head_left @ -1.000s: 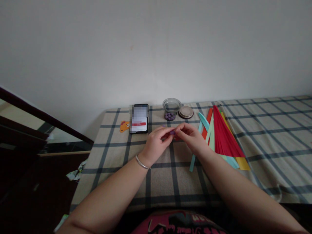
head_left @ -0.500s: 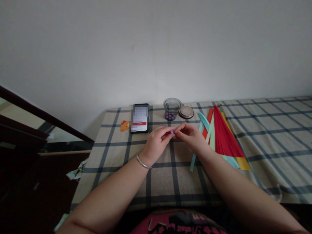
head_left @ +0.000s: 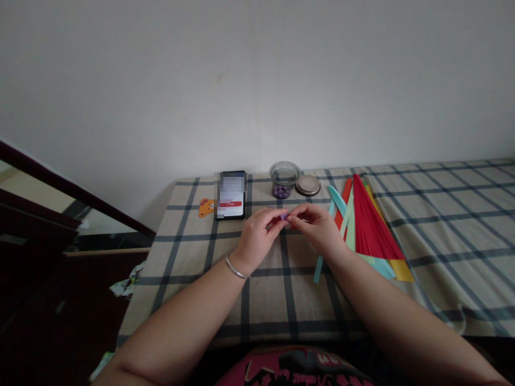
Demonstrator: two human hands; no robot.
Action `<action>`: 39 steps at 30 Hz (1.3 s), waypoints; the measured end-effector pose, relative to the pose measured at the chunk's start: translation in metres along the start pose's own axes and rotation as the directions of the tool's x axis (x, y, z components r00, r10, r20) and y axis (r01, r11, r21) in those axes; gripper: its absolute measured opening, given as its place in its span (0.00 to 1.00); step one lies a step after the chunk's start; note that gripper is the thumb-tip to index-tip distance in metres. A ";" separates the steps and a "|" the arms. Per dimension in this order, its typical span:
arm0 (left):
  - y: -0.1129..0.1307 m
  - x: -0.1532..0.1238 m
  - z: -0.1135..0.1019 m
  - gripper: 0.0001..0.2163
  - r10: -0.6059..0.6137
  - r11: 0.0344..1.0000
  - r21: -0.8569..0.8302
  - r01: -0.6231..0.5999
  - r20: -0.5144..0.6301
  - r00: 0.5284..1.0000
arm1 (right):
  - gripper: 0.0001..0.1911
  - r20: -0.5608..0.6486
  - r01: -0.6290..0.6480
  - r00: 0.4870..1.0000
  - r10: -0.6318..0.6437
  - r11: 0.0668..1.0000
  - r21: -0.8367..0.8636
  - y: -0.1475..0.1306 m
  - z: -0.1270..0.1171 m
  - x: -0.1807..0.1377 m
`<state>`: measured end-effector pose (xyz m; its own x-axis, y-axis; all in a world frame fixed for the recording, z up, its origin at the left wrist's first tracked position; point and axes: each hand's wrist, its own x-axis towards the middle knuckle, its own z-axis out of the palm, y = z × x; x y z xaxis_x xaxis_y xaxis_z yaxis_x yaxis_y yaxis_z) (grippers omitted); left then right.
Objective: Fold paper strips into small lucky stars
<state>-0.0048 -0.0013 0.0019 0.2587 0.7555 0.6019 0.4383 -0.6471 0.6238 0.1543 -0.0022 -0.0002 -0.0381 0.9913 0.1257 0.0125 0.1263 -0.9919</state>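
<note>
Between the fingertips of both hands, above the middle of the table, is a small purple folded paper star. My left hand pinches it from the left with thumb and forefinger. From the right, the thumb and forefinger of my right hand close on its other side. The fingers cover most of the piece, so its exact shape is hard to make out. Just beyond the hands stands a clear jar with several small purple pieces at its bottom. Its round lid lies beside it on the right.
To the right, red paper strips fan out over yellow, green and blue ones. A light blue strip sticks out near my right wrist. At the left lie a phone and an orange bear cutout. A wall rises behind the checked tablecloth.
Both hands stay in nearly the same place. The purple piece has turned slightly between the fingertips. Nothing else has visibly moved.
</note>
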 end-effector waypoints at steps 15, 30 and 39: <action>-0.002 0.000 0.000 0.09 0.017 1.000 0.004 -0.017 -0.023 1.000 | 0.13 0.073 -0.167 0.986 0.152 0.931 0.326 -0.004 0.003 0.001; -0.001 0.001 0.000 0.07 0.084 0.996 0.010 -0.084 -0.011 0.996 | 0.14 0.213 -0.325 0.944 0.253 0.832 0.450 -0.002 0.003 0.001; 0.000 0.001 -0.001 0.08 0.134 0.989 0.066 -0.136 0.023 0.991 | 0.17 0.218 -0.358 0.931 0.295 0.857 0.371 -0.005 -0.002 0.002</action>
<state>-0.0056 -0.0010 0.0033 0.3353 0.6640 0.6684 0.4552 -0.7353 0.5021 0.1559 -0.0005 0.0054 -0.2492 0.9518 -0.1790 -0.3467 -0.2602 -0.9011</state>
